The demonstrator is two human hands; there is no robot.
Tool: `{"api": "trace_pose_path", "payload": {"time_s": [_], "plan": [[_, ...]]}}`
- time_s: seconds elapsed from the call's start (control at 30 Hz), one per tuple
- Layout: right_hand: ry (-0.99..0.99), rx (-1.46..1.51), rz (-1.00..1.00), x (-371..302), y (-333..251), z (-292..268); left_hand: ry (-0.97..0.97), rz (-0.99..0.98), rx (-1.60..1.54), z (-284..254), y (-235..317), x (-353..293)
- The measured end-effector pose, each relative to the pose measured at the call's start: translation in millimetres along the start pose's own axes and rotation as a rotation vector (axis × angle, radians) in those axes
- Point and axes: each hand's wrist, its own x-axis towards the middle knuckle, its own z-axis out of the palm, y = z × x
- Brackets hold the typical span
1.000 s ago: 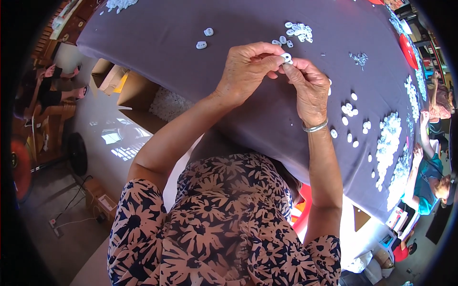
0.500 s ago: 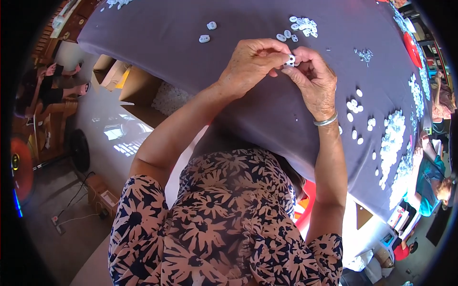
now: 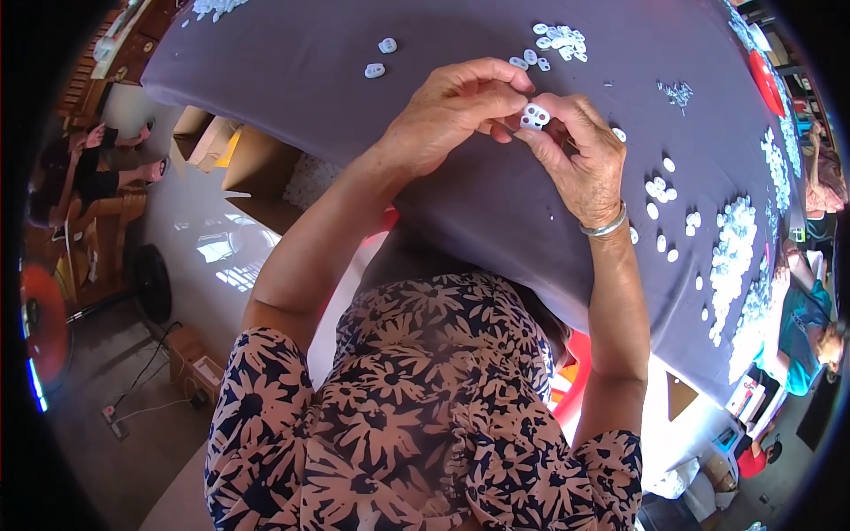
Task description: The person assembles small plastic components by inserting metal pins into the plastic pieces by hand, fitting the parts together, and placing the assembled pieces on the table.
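Upper left of frame: two loose white plastic pieces [image 3: 381, 57] lie on the grey-purple tablecloth [image 3: 354, 97], apart from the rest.

Upper centre: your left hand [image 3: 443, 111] has its fingertips pressed together against a small white two-hole plastic part [image 3: 534, 116], meeting it from the left. Your right hand [image 3: 580, 155] pinches the same part between thumb and forefinger from the right and below. The part sits raised off the cloth, between both hands, probably so that you can see its holes while you work it.

Just above the hands: a small cluster of white parts [image 3: 560, 40].

Right of frame: scattered white parts [image 3: 660, 190], then a long heap of white parts [image 3: 735, 257] along the table's right side, within reach of your right hand.
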Motion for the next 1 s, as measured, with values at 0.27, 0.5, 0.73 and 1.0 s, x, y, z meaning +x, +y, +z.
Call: {"api": "trace_pose_path", "payload": {"time_s": [0.27, 0.5, 0.73, 1.0], "plan": [[0.054, 0.010, -0.046, -1.8, -0.2, 3.5, -0.020, 0.014, 0.024, 2.7, 5.8, -1.0], [0.125, -0.051, -0.109, -4.6, -0.3, 7.5, 0.074, 0.099, -0.190, 14.9, -4.7, -4.0], [0.108, -0.031, -0.132, -2.5, -2.2, 3.5, 0.095, 0.038, -0.156, 14.3, 7.2, -7.3], [0.137, -0.039, -0.169, -3.8, -6.5, 5.9, 0.022, -0.110, -0.345, 8.4, 1.7, -6.2]]}}
